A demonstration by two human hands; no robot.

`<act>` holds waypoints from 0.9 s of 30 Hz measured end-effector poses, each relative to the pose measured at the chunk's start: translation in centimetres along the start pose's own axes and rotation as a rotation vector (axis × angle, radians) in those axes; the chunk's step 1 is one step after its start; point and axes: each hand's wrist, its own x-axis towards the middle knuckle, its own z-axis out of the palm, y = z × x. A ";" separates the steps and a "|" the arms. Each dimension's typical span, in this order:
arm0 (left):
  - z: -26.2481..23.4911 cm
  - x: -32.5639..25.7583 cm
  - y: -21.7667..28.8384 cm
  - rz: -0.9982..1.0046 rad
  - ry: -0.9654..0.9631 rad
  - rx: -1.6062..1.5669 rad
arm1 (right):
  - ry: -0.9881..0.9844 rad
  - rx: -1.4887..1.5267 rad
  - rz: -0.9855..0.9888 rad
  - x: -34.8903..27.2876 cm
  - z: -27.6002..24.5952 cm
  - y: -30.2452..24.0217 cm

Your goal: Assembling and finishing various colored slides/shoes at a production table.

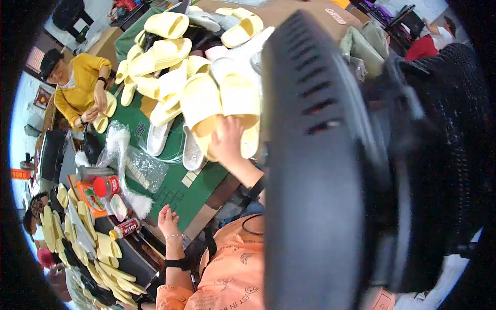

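A pair of pale yellow slippers point(201, 105) hangs side by side, open ends toward me, in front of a heap of slippers. My right hand point(227, 138) grips the pair where the two meet, its fingers curled at the openings and partly hidden. My left hand point(168, 222) is held over the near edge of the green table point(170, 188), fingers apart and slightly bent, nothing in it. Beneath the pair lie a pale grey slipper point(193, 152) and a white one point(156, 138). More yellow slippers point(161, 58) are piled behind.
Clear plastic bags point(144, 168) and a red-lidded jar point(106, 186) are left of my hands, near a bottle point(125, 228). More slippers point(108, 248) lie lower left. A person in yellow point(80, 88) handles a slipper across the table. A large black object point(315, 181) blocks the right side.
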 end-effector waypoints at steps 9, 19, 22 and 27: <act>0.5 -1.6 0.8 -0.073 0.002 0.018 | -0.060 -0.055 0.162 6.9 -0.9 6.7; -5.3 -1.2 -1.8 -0.116 0.039 0.101 | 0.056 -0.107 0.188 1.2 -3.1 4.6; -8.7 3.2 -6.8 0.294 0.299 0.650 | 0.154 -0.060 -0.025 -1.9 -1.3 2.4; -7.2 0.0 -3.6 0.179 0.657 1.192 | -0.346 -0.058 -0.239 -11.0 2.3 4.1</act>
